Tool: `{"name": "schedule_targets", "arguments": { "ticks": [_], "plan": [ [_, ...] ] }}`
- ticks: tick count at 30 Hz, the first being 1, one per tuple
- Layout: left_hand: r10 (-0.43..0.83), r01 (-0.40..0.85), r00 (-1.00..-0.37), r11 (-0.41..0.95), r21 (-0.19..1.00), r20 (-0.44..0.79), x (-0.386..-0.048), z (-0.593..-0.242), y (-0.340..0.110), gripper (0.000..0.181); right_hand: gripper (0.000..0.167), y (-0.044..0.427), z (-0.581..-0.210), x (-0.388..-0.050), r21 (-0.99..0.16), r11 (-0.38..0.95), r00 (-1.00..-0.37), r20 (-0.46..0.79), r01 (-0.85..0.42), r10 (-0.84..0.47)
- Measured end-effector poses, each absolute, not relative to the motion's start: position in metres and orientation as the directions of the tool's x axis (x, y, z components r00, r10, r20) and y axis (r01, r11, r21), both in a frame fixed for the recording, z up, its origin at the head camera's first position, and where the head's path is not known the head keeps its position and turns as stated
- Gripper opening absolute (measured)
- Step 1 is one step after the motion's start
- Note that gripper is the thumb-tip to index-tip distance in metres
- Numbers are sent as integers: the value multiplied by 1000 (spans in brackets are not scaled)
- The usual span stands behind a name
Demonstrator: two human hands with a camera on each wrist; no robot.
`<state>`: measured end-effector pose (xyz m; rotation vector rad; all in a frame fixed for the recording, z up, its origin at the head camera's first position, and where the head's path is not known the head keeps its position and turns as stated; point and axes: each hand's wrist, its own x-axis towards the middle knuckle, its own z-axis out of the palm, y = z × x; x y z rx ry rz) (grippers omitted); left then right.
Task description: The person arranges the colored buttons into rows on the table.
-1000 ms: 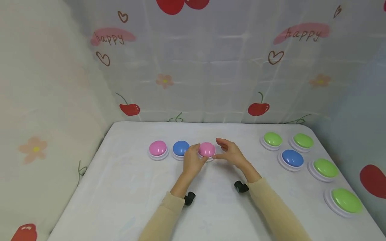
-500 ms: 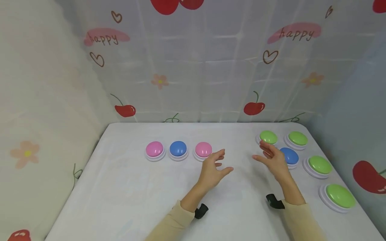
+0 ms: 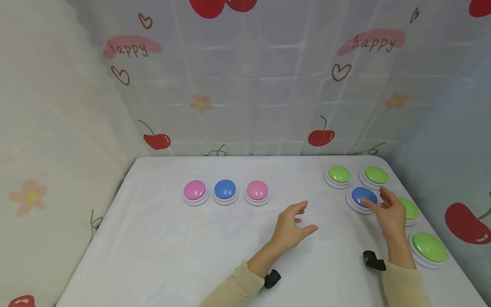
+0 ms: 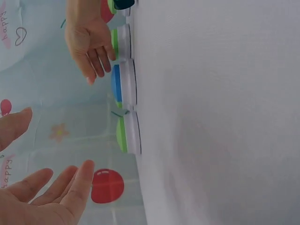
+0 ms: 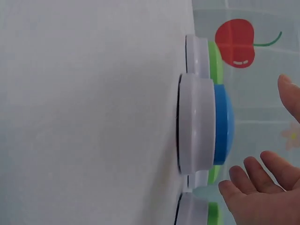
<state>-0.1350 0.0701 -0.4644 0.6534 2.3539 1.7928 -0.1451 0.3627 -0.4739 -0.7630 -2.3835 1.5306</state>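
My right hand hovers at the right edge of a blue push button with a white round base. Its thumb and fingers are spread. In the right wrist view a gap shows between those fingers and the blue dome. Over the middle of the table, my left hand is held in the air, fingers apart, holding nothing. Left of it a row stands on the table: a pink button, another blue button and a second pink button.
Green buttons surround the right blue one: one behind it, one at the back right, one partly behind my right hand, one nearer the front. A printed curtain hangs along the table's back edge.
My left hand has left the right-hand pink button and moved right and nearer. My right hand has swung right, from beside that pink button to the blue one.
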Motion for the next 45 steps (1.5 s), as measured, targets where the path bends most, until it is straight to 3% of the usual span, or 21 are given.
{"name": "schedule_targets", "arguments": {
  "ticks": [8, 15, 28, 45],
  "plan": [
    [403, 260, -902, 218, 941, 156, -133, -471, 78, 63, 86, 377, -487, -149, -890, 262, -816, -181, 373, 548],
    [406, 250, -903, 227, 941, 142, -132, -476, 82, 63, 89, 381, -492, -153, -873, 275, -836, -227, 402, 500],
    [403, 249, -905, 247, 936, 135, -135, -486, 81, 63, 86, 379, -499, -156, -848, 365, -860, -185, 385, 476],
    [390, 234, -913, 273, 933, 115, -136, -487, 81, 62, 83, 380, -504, -158, -844, 348, -838, -196, 409, 509]
  ]
}}
